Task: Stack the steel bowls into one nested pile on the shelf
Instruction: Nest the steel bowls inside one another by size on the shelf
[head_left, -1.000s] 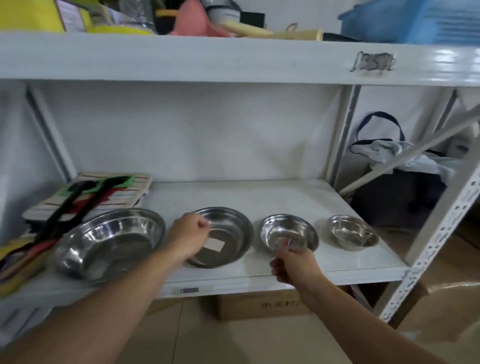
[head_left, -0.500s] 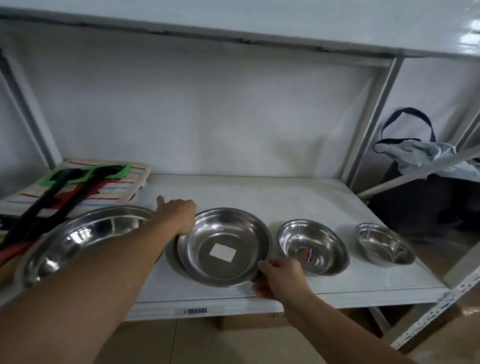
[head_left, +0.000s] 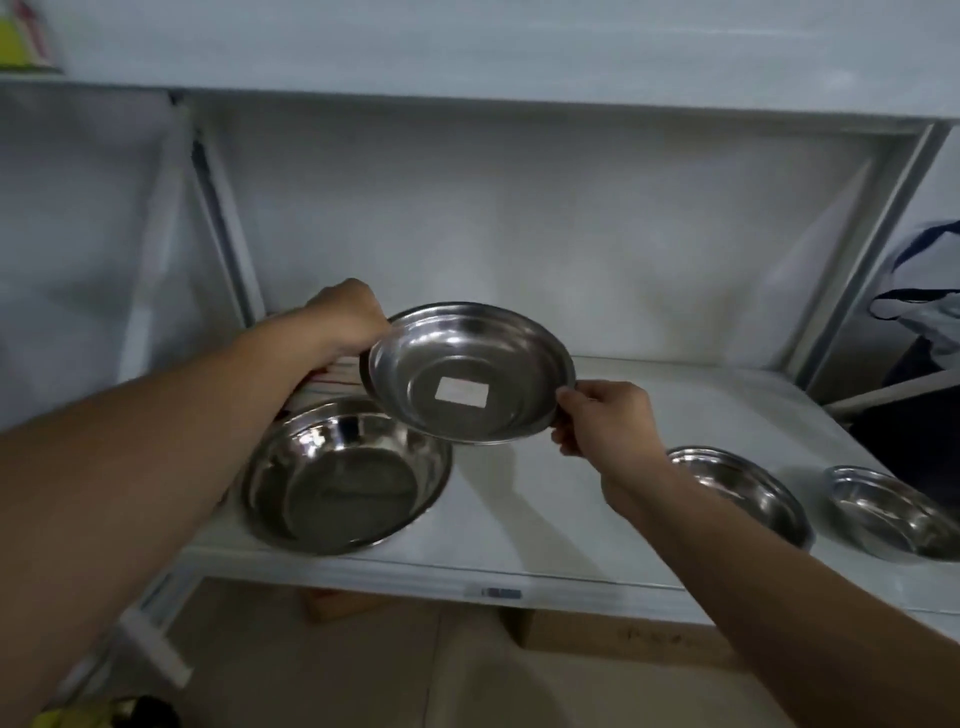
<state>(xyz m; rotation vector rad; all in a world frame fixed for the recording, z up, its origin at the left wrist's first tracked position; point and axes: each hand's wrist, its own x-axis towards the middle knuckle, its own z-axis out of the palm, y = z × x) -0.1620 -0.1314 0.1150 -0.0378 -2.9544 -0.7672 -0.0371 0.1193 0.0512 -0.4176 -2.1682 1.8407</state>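
The labelled bowl (head_left: 467, 374) has come up off the shelf (head_left: 571, 519), tilted above the largest bowl (head_left: 345, 475). The left hand (head_left: 345, 322) and right hand (head_left: 605, 418) pinch opposite rims, fingers (head_left: 569, 400) clamped on steel. Two smaller bowls (head_left: 743, 491) sit beyond the right fingers.

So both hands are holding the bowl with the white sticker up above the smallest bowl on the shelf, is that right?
Not quite. In the head view, both hands, left and right, do hold the bowl with the white sticker by its rim, but it hangs over the largest bowl at the left, not the smallest bowl, which sits far right on the shelf.
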